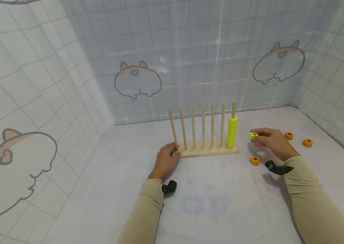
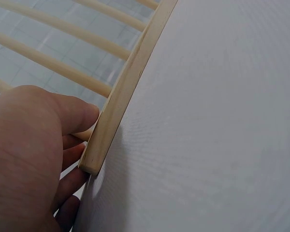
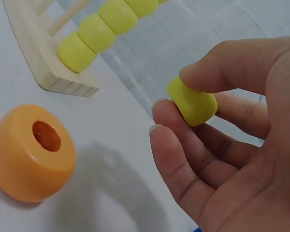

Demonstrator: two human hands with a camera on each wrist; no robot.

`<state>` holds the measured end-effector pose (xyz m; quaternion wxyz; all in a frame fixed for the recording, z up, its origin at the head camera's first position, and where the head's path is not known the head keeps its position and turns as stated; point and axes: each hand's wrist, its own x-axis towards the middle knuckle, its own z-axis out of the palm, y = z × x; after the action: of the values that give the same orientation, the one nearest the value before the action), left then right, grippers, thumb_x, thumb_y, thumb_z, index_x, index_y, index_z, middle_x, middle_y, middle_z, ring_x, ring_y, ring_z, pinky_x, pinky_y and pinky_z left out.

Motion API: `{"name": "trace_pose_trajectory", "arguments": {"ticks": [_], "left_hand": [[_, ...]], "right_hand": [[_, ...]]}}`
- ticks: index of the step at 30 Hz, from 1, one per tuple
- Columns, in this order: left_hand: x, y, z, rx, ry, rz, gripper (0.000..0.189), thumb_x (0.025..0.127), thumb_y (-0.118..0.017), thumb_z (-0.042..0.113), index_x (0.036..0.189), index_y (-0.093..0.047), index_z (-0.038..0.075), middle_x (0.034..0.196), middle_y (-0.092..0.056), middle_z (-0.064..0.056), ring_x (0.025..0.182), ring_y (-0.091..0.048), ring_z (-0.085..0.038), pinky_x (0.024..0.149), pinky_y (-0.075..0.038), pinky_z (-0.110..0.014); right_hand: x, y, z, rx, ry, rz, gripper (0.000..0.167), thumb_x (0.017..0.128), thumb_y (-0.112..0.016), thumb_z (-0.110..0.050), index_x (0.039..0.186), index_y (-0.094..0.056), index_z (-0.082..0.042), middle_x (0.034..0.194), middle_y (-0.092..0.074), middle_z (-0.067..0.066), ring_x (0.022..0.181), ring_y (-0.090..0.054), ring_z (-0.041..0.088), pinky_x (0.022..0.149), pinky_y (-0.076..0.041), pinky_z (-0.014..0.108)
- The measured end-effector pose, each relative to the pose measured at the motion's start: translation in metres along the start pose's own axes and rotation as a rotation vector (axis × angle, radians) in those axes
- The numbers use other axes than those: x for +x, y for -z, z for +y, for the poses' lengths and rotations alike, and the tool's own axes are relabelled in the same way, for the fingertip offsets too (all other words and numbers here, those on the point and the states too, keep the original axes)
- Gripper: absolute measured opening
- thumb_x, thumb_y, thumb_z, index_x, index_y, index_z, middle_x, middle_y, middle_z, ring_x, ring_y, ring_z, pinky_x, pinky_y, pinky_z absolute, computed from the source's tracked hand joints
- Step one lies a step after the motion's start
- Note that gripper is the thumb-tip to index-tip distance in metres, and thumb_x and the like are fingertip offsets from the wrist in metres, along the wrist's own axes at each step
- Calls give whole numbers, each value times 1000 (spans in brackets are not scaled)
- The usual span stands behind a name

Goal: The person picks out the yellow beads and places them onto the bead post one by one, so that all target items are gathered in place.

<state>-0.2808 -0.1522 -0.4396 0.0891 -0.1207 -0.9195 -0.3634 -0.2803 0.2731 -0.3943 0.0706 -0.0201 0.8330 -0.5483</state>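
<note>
A wooden peg rack (image 1: 207,151) with several upright pegs stands on the table. On its rightmost peg is a stack of yellow beads (image 1: 231,132), with the bare peg tip showing above. My left hand (image 1: 166,161) grips the left end of the base, thumb on the near side and fingers around the back, as the left wrist view (image 2: 34,154) also shows. To the right of the rack, my right hand (image 1: 271,140) pinches a loose yellow bead (image 3: 193,102) between thumb and fingers, above the table and apart from the stack.
An orange bead (image 1: 254,160) lies in front of my right hand. Two more orange beads, one nearer (image 1: 288,135) and one farther right (image 1: 307,142), lie beyond it. A tiled-pattern curtain (image 1: 190,67) closes off the back and sides of the white table (image 1: 114,203).
</note>
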Motion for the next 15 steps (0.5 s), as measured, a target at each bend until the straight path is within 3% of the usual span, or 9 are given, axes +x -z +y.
{"name": "trace_pose_trajectory", "arguments": {"ticks": [9,15], "left_hand": [[0,0,2,6,7,-2,38,96,-63,22,130,-66,6,145,-54,-8,131,-49,-31,109,-39,-48],[0,0,1,6,13,-9,38,96,-62,22,130,-66,6,145,-54,-8,132,-48,-32,110,-37,-48]], "right_hand": [[1,-1,-3,-21,-7,26,61,101,-59,-38,150,-44,-6,139,-52,19,114,-56,35,99,-45,41],[-1,-2,-6,-13,12,40,61,101,-58,-39,150,-43,-5,137,-53,19,114,-57,35,100,-45,43]]}}
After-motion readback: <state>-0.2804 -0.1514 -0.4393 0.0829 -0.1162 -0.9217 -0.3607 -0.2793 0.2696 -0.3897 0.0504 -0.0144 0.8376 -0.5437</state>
